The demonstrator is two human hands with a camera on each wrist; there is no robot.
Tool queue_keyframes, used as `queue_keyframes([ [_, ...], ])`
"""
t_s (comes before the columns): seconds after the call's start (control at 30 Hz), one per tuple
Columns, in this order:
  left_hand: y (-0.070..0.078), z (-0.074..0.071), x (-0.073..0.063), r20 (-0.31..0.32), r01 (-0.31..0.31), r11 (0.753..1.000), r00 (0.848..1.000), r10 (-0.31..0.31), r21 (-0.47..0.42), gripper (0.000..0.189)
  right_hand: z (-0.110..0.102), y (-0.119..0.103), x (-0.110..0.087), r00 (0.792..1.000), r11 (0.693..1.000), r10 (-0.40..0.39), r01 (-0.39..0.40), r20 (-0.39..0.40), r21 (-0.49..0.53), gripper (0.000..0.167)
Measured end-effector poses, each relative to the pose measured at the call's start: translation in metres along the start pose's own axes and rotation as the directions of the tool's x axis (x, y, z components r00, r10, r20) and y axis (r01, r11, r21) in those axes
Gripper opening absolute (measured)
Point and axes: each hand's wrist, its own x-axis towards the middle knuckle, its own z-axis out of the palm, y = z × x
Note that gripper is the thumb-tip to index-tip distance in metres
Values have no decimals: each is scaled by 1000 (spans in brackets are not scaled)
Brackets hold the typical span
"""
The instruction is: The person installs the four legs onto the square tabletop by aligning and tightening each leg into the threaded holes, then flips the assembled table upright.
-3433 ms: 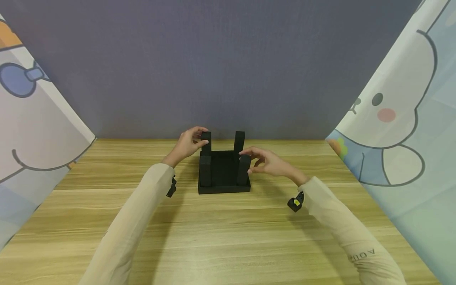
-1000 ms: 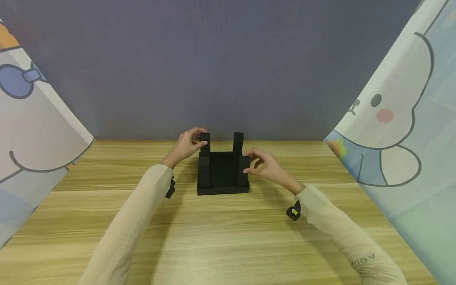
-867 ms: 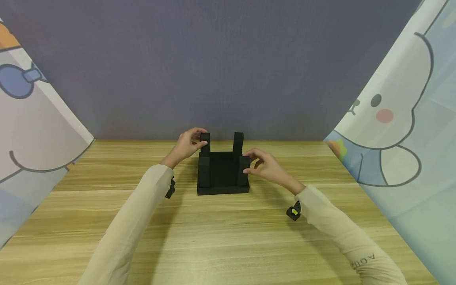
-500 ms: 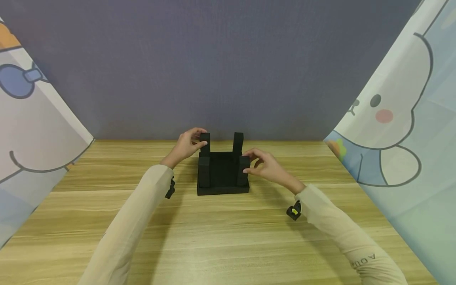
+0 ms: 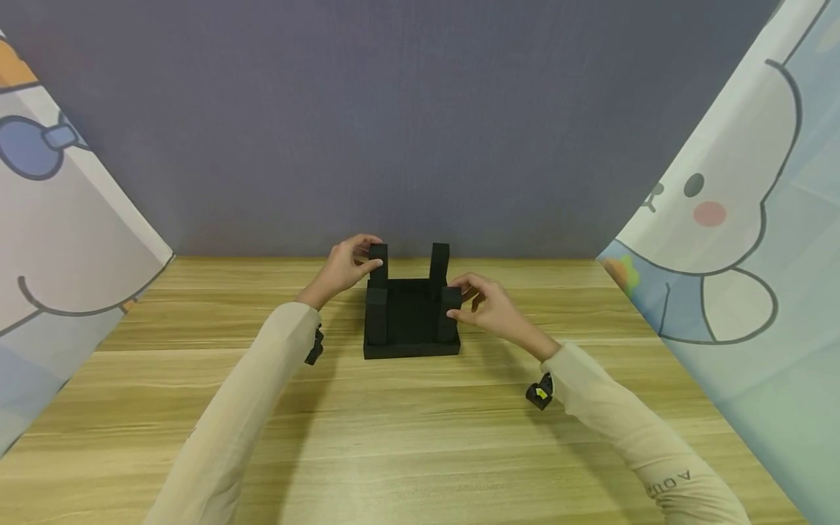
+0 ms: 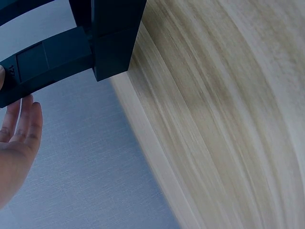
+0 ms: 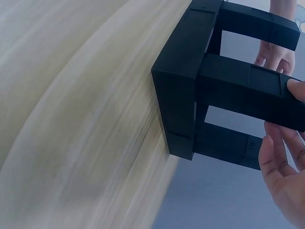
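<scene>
A black square base [image 5: 412, 350] sits on the table with a thick post standing at each corner. My left hand [image 5: 344, 266] pinches the back left post [image 5: 378, 275] near its top, thumb on the near face. In the left wrist view that hand's fingers [image 6: 34, 124] lie along one side of the post [image 6: 59, 55]. My right hand [image 5: 491, 310] grips the front right post [image 5: 448, 328] by its upper end. The right wrist view shows the thumb [image 7: 296, 88] on that post's panelled face. The back right post [image 5: 439, 268] and front left post [image 5: 377, 321] are untouched.
The light wooden table [image 5: 367, 437] ends at a grey fabric wall [image 5: 420, 131] close behind the base. Cartoon-printed cloths stand at both sides, a left one [image 5: 72, 240] and a right one [image 5: 741, 240]. A small black wrist device [image 5: 540, 392] hangs under the right sleeve.
Since the earliest frame, my right hand has shifted slightly inward and its thumb now presses the front right post. My left hand keeps its grip. Over the last second almost nothing moves.
</scene>
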Motion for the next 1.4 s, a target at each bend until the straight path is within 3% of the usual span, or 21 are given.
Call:
queue_keyframes([
  [0.3,1,0,-1,-10,-6,1000,1000,6,1,39,-1,1,0,1000,1000,-10,10,-7,-18,37],
  [0.73,-1,1,0,-14,-22,1000,1000,22,16,38,0,1,1,999,999,41,-41,-1,-14,39],
  [0.97,3,-1,0,6,-11,999,1000,11,31,39,5,39,2,999,998,49,-49,-2,36,45],
  [1.13,5,-3,2,10,5,999,1000,-6,41,38,6,49,-1,999,997,30,-31,10,67,45],
  [1.4,4,-3,2,13,16,999,1000,-16,29,39,5,37,-5,998,994,51,-53,20,91,41],
])
